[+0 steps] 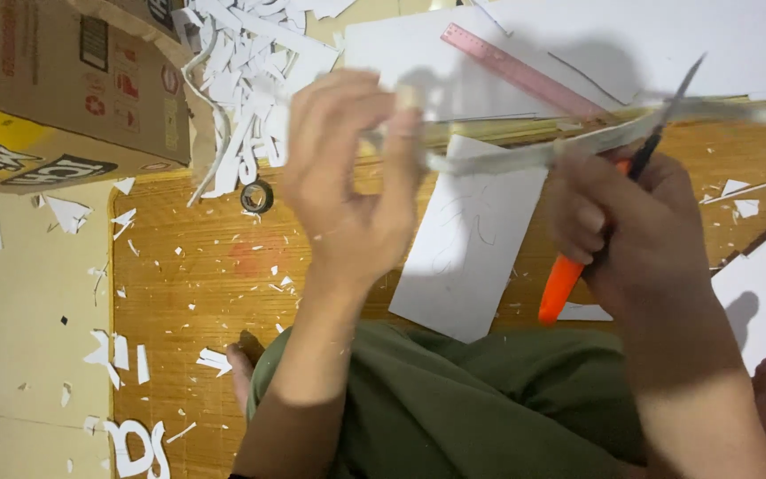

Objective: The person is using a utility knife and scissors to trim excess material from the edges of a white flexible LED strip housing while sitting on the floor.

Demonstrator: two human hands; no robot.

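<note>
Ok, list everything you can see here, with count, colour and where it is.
scissors: one, orange handles, in right hand
paper strip: one, white, blurred, held between both hands
paper sheet: one, white, on wooden floor under the hands
ruler: one, pink, top, on large white sheets
cardboard box: one, brown and yellow, top left
scrap pile: white offcuts, beside the box
tape roll: one, dark, below the pile
paper bits: many, white, scattered left
trousers: green, bottom centre
left hand: pinching the strip
right hand: gripping the scissors
</note>
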